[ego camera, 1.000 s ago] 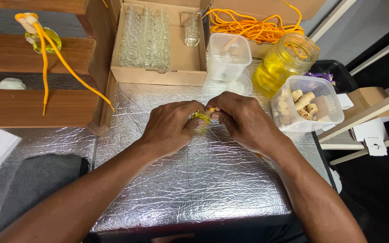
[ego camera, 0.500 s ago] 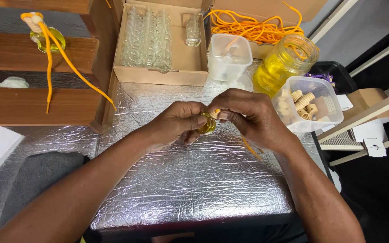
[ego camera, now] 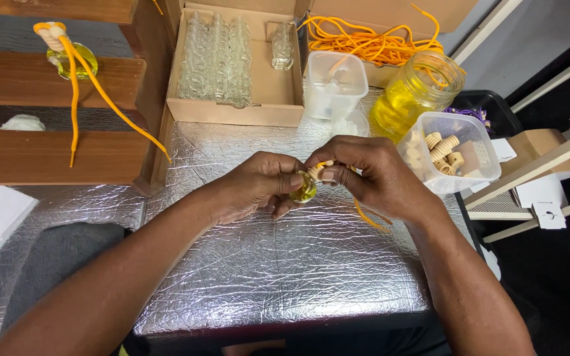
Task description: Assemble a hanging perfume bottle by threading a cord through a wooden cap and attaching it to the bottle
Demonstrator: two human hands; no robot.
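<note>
My left hand (ego camera: 256, 186) grips a small round glass bottle of yellow liquid (ego camera: 305, 191) just above the silver foil table (ego camera: 265, 264). My right hand (ego camera: 371, 175) pinches the wooden cap (ego camera: 316, 171) on the bottle's neck. An orange cord (ego camera: 367, 219) comes from the cap and trails under my right hand onto the foil. Both hands touch around the bottle, hiding most of it.
Behind the hands stand a cardboard box of empty small glass bottles (ego camera: 216, 56), a clear plastic tub (ego camera: 335, 82), a jar of yellow liquid (ego camera: 417, 95) and a tub of wooden caps (ego camera: 446, 151). Loose orange cords (ego camera: 371, 43) lie at the back. A finished bottle (ego camera: 67, 56) hangs on wooden shelves at left.
My hands lifted the small bottle slightly off the foil and turned it; the orange cord now trails out below my right hand.
</note>
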